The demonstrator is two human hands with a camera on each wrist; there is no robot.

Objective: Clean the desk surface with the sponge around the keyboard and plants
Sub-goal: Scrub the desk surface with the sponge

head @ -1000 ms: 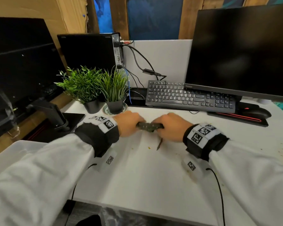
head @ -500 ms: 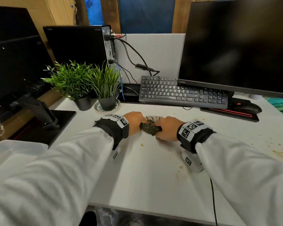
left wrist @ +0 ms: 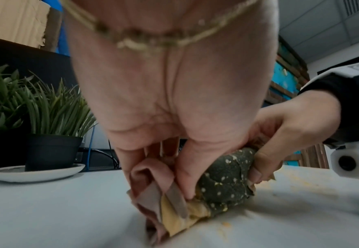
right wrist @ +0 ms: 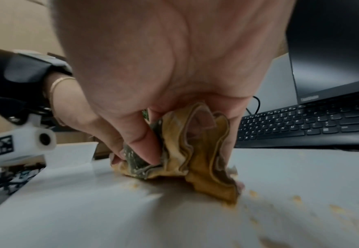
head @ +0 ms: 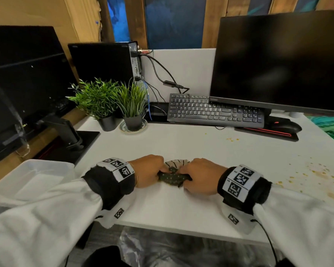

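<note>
Both my left hand and right hand clench the sponge, bunching it low on the desk to scrub crumbs.

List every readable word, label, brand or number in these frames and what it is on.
"ThinkVision": only guessed, blurred, on the monitor bezel, right wrist view.
Keyboard key legends: too small in the head view; single letters show in the right wrist view, blurred.
Wristband markers: square coded patterns, no words.
Computer tower: a small top-corner mark, unreadable.
Nothing else carries text.
</note>
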